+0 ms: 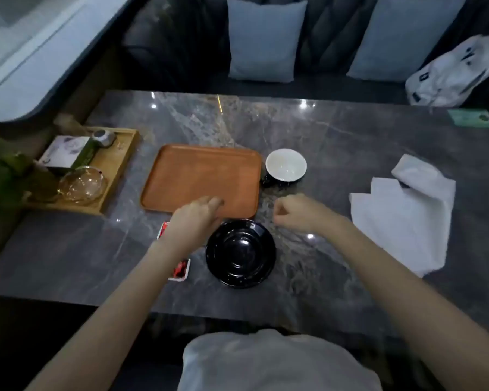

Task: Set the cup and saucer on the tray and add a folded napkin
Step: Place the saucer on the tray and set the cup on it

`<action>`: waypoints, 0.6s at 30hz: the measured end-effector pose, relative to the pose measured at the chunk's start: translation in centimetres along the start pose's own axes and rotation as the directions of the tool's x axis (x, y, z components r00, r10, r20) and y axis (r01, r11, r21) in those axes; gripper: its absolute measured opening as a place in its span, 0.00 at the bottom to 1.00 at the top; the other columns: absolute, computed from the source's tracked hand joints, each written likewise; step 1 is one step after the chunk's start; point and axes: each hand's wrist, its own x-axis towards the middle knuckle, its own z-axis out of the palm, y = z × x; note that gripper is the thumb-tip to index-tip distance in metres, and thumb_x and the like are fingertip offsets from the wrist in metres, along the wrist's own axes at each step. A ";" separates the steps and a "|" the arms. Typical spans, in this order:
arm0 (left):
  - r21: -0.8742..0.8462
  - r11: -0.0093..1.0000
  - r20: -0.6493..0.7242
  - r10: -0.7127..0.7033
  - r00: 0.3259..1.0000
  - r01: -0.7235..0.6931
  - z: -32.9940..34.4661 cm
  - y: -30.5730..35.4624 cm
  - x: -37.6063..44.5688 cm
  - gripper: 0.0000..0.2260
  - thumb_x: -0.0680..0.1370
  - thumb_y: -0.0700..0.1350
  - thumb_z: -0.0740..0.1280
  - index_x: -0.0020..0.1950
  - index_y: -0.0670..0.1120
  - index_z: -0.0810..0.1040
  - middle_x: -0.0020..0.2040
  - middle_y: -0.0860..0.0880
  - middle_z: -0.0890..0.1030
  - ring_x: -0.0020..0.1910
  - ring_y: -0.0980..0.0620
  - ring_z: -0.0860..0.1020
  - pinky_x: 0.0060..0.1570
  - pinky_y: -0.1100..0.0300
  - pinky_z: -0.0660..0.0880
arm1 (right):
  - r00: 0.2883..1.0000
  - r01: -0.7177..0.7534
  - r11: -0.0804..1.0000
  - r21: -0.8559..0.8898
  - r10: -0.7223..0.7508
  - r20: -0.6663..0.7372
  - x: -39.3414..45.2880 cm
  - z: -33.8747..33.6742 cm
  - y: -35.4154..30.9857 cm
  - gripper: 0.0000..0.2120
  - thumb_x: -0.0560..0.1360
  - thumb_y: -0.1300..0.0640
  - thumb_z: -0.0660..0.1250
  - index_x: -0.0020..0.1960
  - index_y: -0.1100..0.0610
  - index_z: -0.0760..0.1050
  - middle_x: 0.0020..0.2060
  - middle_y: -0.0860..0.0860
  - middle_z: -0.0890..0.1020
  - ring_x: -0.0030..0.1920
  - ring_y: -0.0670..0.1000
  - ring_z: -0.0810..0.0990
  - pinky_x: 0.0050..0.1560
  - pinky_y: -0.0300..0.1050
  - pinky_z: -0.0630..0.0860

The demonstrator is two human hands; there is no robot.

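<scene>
An orange tray lies bare on the grey marble table. A cup, white inside and dark outside, stands just right of the tray. The black saucer sits on the table in front of the tray's near right corner. A white napkin lies rumpled and partly unfolded to the right. My left hand hovers over the tray's near edge, fingers loosely apart, holding nothing. My right hand is curled shut above the table, between the saucer and the napkin, with nothing seen in it.
A wooden tray at the left holds a box, a glass bowl and a small metal pot. Two small red packets lie near my left wrist. A sofa with cushions and a white bag stands behind the table.
</scene>
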 end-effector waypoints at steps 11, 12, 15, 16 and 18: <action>-0.492 0.782 -0.009 -0.445 0.895 0.384 10.2 1.0 -4.9 0.23 0.76 0.37 0.65 0.69 0.34 0.62 0.63 0.33 0.69 0.62 0.37 0.69 0.61 0.52 0.66 | 0.982 -0.027 0.892 0.452 0.110 -0.157 -1.3 11.5 1.6 0.23 0.76 0.64 0.60 0.69 0.58 0.61 0.60 0.56 0.75 0.60 0.55 0.73 0.55 0.42 0.69; -0.521 0.745 0.008 -0.483 0.875 0.416 10.3 1.0 -4.8 0.24 0.76 0.37 0.65 0.69 0.34 0.62 0.62 0.33 0.70 0.61 0.37 0.70 0.59 0.52 0.66 | 0.978 -0.031 0.875 0.484 0.127 -0.166 -1.2 11.8 1.6 0.22 0.75 0.65 0.60 0.69 0.58 0.63 0.58 0.56 0.76 0.59 0.55 0.74 0.55 0.42 0.69; -0.536 0.708 0.044 -0.520 0.853 0.460 10.7 1.0 -4.6 0.23 0.75 0.33 0.64 0.68 0.34 0.62 0.59 0.33 0.74 0.59 0.36 0.72 0.56 0.53 0.67 | 0.971 -0.115 0.854 0.507 0.203 -0.123 -0.6 12.4 2.1 0.22 0.75 0.64 0.60 0.68 0.57 0.64 0.43 0.51 0.76 0.51 0.59 0.78 0.51 0.50 0.74; -0.531 0.702 0.055 -0.531 0.846 0.475 10.9 1.1 -4.6 0.21 0.75 0.33 0.63 0.66 0.34 0.64 0.57 0.33 0.76 0.58 0.35 0.73 0.54 0.52 0.67 | 0.970 -0.138 0.846 0.515 0.220 -0.101 -0.5 12.3 2.1 0.21 0.75 0.63 0.60 0.68 0.57 0.64 0.41 0.50 0.75 0.49 0.60 0.79 0.50 0.55 0.76; -0.541 0.657 0.088 -0.576 0.813 0.524 10.8 1.4 -4.4 0.17 0.75 0.33 0.62 0.64 0.34 0.67 0.55 0.32 0.78 0.55 0.34 0.75 0.51 0.53 0.66 | 0.969 -0.176 0.804 0.568 0.244 -0.045 -0.4 12.1 2.1 0.19 0.75 0.64 0.60 0.66 0.57 0.65 0.39 0.51 0.74 0.46 0.59 0.79 0.46 0.61 0.78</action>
